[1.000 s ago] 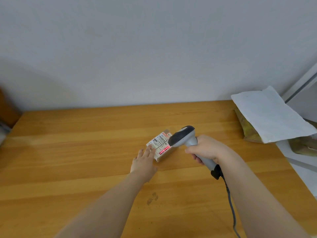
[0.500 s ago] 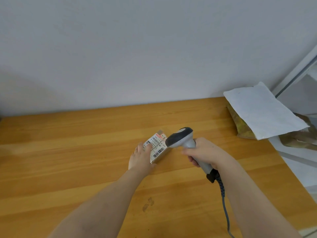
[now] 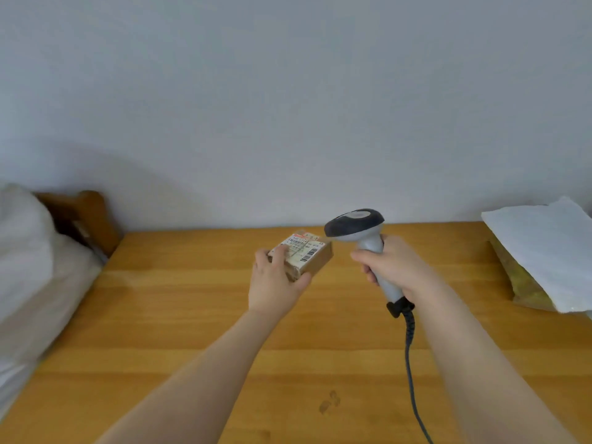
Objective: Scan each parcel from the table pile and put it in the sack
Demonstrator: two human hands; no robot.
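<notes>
Grey wall (image 3: 288, 107) behind; brown wooden frame (image 3: 88, 216) far left.

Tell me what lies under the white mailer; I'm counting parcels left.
A yellow-brown parcel pokes out from beneath the white mailer. The mailer covers most of it, so whether anything more lies underneath cannot be seen.

Table (image 3: 179, 315): bare wood centre-left, open passage to sack (image 3: 28, 267) at left edge. Pile (image 3: 544, 251) blocks right edge. Wall (image 3: 288, 91) closes rear. Cable (image 3: 408, 363) trails front right.

Wooden table (image 3: 192, 315); yellow-brown packet (image 3: 525, 290) lying at right edge.
</notes>
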